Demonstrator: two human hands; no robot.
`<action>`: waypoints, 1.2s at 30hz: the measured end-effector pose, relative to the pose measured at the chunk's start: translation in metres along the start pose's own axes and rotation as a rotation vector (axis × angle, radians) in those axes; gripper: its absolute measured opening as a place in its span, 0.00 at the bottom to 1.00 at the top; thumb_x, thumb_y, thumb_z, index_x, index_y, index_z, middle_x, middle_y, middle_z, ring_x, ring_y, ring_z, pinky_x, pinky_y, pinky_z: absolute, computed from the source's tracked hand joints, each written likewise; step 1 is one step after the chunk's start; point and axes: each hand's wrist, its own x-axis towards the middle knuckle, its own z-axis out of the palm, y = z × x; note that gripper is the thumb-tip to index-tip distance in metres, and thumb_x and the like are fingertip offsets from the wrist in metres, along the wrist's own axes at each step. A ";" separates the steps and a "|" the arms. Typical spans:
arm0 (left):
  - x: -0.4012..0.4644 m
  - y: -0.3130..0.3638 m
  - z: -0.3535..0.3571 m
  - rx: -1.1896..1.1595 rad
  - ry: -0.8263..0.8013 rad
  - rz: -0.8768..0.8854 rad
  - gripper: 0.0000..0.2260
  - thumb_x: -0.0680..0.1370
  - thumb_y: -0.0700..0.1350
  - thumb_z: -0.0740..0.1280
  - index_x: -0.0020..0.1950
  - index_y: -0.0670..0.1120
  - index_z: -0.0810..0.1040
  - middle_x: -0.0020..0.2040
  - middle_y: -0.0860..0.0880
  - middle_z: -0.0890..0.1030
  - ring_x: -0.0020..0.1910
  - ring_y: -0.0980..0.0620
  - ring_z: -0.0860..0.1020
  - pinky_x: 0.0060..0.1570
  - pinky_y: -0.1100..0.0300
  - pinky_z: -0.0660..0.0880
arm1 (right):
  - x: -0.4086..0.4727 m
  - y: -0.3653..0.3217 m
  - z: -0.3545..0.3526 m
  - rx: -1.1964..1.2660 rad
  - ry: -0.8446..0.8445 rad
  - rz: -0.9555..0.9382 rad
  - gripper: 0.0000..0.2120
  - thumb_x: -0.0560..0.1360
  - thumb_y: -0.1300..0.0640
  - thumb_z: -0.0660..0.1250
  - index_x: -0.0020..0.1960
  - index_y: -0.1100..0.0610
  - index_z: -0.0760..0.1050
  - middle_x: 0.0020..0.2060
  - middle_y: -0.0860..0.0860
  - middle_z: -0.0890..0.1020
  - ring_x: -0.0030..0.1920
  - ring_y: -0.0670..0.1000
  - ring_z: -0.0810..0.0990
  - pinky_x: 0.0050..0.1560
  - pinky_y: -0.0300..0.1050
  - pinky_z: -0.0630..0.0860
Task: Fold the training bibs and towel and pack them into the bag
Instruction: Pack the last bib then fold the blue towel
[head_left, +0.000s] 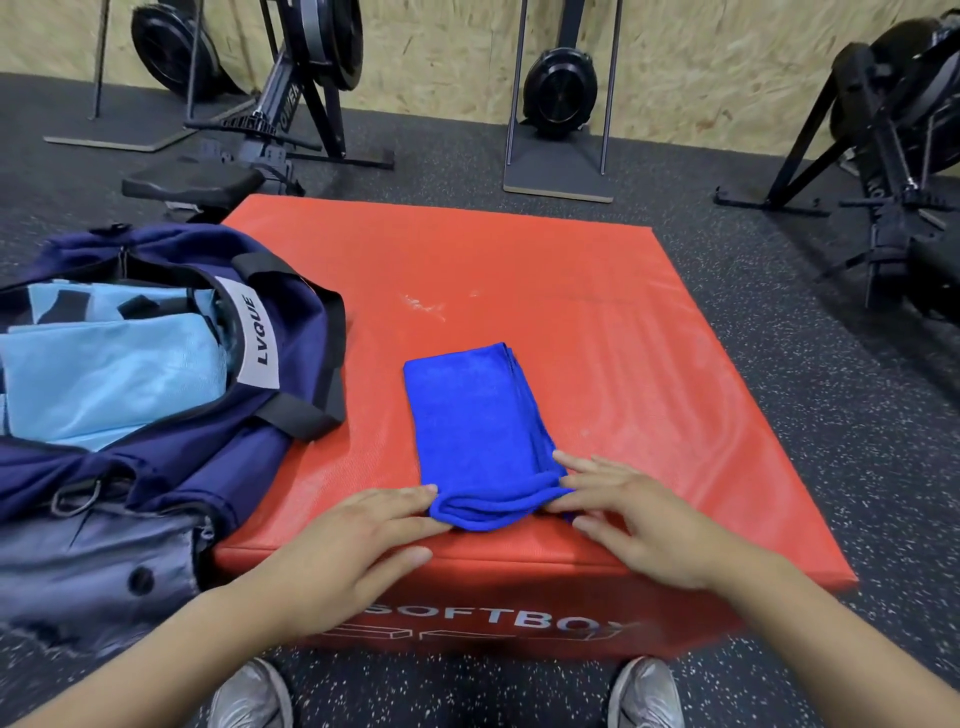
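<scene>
A blue towel, folded into a long narrow strip, lies on the red soft box. My left hand lies flat, its fingertips touching the strip's near left corner. At the near right corner my right hand touches the towel with straight fingers. To the left stands the navy bag, unzipped, with folded light blue bibs inside.
Rowing machines stand on the dark speckled floor behind and to the right of the box. The bag's black handles hang over onto the box top. My shoes show below the box's front edge.
</scene>
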 end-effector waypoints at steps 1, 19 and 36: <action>0.001 0.004 -0.004 -0.071 0.018 -0.022 0.18 0.84 0.60 0.55 0.70 0.59 0.75 0.73 0.64 0.70 0.73 0.65 0.65 0.70 0.59 0.66 | 0.001 -0.005 -0.004 0.061 0.001 0.026 0.13 0.80 0.55 0.66 0.63 0.45 0.80 0.66 0.36 0.77 0.75 0.37 0.61 0.77 0.52 0.59; 0.068 -0.011 0.001 -0.292 0.301 -0.375 0.20 0.74 0.40 0.74 0.63 0.54 0.78 0.59 0.55 0.78 0.59 0.54 0.75 0.65 0.54 0.70 | 0.066 -0.006 -0.004 0.251 0.286 0.466 0.27 0.73 0.64 0.72 0.68 0.47 0.74 0.56 0.48 0.78 0.47 0.44 0.79 0.54 0.41 0.77; 0.060 -0.002 0.022 -0.205 0.267 -0.449 0.20 0.78 0.44 0.71 0.69 0.55 0.77 0.73 0.49 0.69 0.76 0.49 0.62 0.76 0.56 0.55 | 0.052 -0.019 0.029 0.171 0.247 0.426 0.24 0.78 0.61 0.68 0.70 0.42 0.74 0.74 0.49 0.70 0.78 0.51 0.61 0.79 0.47 0.54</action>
